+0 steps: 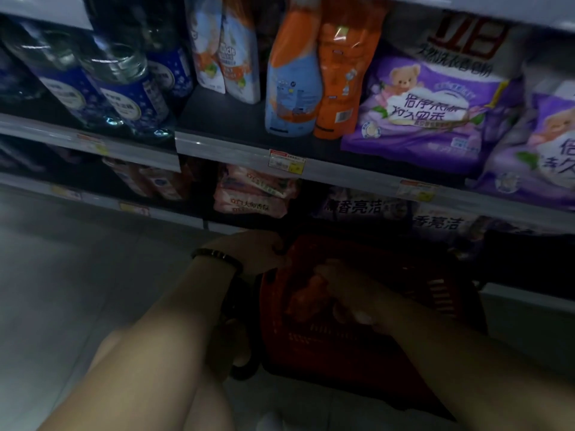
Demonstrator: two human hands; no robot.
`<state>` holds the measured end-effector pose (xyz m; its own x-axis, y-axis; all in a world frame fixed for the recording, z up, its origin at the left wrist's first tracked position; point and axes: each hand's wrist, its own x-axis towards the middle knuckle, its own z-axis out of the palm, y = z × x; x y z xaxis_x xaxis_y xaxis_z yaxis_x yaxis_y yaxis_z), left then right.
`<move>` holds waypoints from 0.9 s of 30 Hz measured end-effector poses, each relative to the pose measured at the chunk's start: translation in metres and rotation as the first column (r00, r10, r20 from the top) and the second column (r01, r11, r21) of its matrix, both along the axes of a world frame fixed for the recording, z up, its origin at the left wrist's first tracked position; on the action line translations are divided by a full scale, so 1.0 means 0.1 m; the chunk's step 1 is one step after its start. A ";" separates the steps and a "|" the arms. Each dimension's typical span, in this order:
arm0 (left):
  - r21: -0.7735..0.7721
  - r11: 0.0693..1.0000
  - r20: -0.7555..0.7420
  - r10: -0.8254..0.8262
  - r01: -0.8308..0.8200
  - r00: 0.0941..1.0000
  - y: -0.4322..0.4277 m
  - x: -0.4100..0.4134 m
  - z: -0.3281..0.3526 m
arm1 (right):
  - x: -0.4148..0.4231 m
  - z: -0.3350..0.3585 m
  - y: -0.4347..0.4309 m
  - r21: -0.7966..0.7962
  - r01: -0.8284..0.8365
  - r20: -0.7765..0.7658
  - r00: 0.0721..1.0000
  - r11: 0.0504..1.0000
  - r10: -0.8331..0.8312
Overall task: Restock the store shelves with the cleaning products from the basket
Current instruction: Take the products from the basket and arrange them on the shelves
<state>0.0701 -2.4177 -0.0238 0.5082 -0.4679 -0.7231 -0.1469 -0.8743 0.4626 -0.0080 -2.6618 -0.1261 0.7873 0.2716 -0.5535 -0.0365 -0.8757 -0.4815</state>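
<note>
A red plastic basket (435,293) stands on the floor in front of the shelves. My left hand (252,250), with a dark bracelet on the wrist, grips the basket's far left rim. My right hand (345,290) reaches inside the basket and closes around an orange-pink pack (306,293), which is blurred and partly hidden by my fingers. Above, the middle shelf (224,147) carries orange pouches (339,79), purple bear-print bags (429,110) and blue bottles (124,88).
The lowest shelf holds pink packs (252,197) and dark purple bags (364,206) just behind the basket. Price tags (286,161) line the shelf edges. Grey floor tiles (77,275) spread to the left. A dark basket handle (239,365) hangs by my left forearm.
</note>
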 end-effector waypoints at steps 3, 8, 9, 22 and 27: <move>0.006 1.000 0.002 0.021 -0.021 1.000 0.05 -0.04 0.05 | 0.11 0.62 -0.14 -0.043 -0.103 -0.067 0.993 0.994 0.100; -0.208 0.968 0.031 0.148 -0.138 0.989 0.06 -0.25 0.18 | 0.21 1.49 -0.30 -0.064 -0.113 0.095 0.988 0.992 0.119; -0.260 0.951 0.016 0.176 -0.166 0.984 0.05 -0.32 0.23 | 0.24 1.67 -0.29 -0.091 -0.139 0.138 0.979 0.986 0.150; -0.782 0.383 -0.119 0.682 -0.491 0.721 -0.06 -0.79 0.82 | 0.47 3.33 0.17 0.215 0.066 0.440 0.884 0.974 -0.157; -0.833 0.117 -0.281 0.752 -0.540 0.596 -0.07 -0.80 1.14 | 0.47 3.08 0.27 0.611 0.343 0.249 0.772 0.713 -0.585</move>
